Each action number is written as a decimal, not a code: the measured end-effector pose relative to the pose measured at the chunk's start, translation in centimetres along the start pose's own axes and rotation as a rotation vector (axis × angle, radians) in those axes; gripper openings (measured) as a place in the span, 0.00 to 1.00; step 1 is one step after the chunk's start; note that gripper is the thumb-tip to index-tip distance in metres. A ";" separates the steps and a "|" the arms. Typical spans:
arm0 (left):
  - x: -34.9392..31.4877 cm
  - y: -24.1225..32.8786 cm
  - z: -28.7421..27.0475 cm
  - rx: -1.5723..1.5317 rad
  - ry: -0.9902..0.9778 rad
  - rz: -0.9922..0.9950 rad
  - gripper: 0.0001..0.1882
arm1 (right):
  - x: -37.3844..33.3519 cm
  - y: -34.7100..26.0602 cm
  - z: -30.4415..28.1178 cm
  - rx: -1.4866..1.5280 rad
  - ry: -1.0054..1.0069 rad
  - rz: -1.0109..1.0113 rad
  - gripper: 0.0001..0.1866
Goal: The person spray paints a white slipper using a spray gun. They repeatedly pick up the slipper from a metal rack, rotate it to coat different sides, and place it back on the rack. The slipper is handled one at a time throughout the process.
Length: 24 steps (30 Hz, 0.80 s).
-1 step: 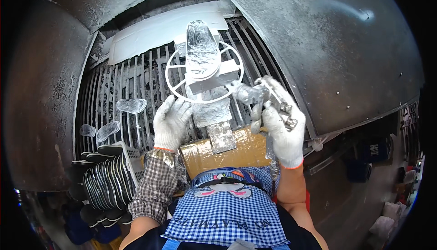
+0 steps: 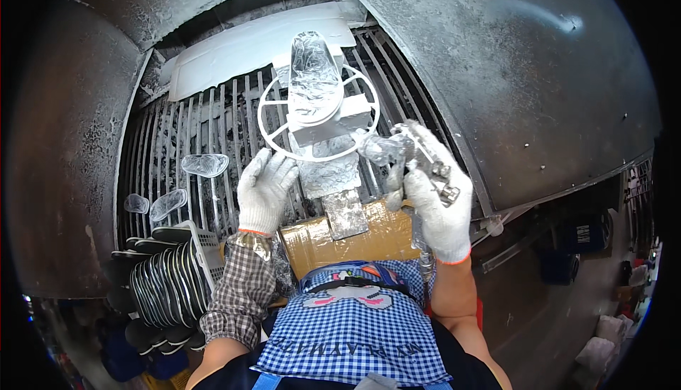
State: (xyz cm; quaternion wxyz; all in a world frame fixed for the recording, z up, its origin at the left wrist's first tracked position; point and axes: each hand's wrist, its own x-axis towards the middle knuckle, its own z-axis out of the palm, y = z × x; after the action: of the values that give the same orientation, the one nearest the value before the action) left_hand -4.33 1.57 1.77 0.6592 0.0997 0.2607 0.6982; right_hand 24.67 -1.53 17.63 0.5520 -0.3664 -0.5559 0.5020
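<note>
Right grip (image 2: 441,204) wrapped round spray gun (image 2: 389,150), pointing left, long axis sloping down-right; left grip (image 2: 267,188) loosely spread

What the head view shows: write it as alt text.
Gloved right hand holding a metal tool like a spray gun near a foil-covered piece and a white spoked ring; gloved left hand open near the ring. A slatted grating lies below, dark sole-shaped pieces at lower left.
</note>
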 end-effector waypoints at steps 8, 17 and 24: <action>1.7 2.2 -1.6 0.018 0.031 0.094 0.26 | 1.7 1.9 0.4 0.032 -0.006 0.038 0.29; 1.8 0.9 -4.0 0.017 0.111 0.068 0.20 | 3.6 3.0 1.7 0.052 0.041 -0.006 0.29; 0.6 -1.1 -3.0 -0.002 0.157 -0.031 0.22 | 4.3 3.3 2.4 0.103 0.077 -0.022 0.28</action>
State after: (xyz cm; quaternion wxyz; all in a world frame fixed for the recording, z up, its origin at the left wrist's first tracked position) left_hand -4.94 1.42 -1.44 0.6475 0.0400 0.3123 0.6940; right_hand 21.29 3.02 15.76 0.5965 -0.3505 -0.5118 0.5093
